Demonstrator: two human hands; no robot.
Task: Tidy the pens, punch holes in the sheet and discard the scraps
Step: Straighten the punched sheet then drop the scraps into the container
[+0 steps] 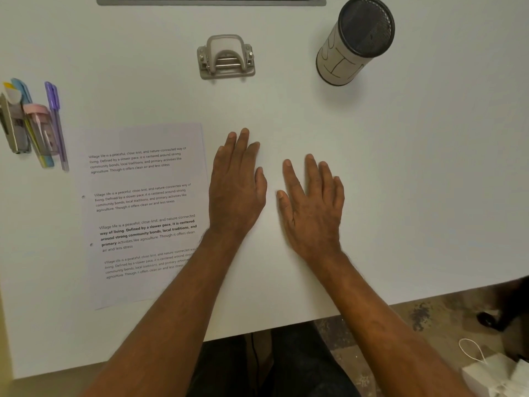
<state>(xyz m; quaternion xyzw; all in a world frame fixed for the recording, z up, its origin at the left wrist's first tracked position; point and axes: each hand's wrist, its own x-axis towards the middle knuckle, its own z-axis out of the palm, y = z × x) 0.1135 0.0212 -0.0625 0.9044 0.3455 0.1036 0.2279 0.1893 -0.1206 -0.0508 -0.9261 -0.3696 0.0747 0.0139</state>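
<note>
On the table (pixel 400 167), both hands lie flat, apart and empty: left hand (pixel 237 184), right hand (pixel 312 207). One sheet (pixel 143 213) lies touching the left one; several pens (pixel 34 124) far left; one hole punch (pixel 226 57) and one cup (pixel 355 41) beyond.

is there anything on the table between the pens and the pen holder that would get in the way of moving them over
Nothing tall blocks a lifted carry. The pens lie at the far left, the pen holder at the far right. Between them sit the hole punch, the sheet and both flat hands, left hand and right hand.
</note>
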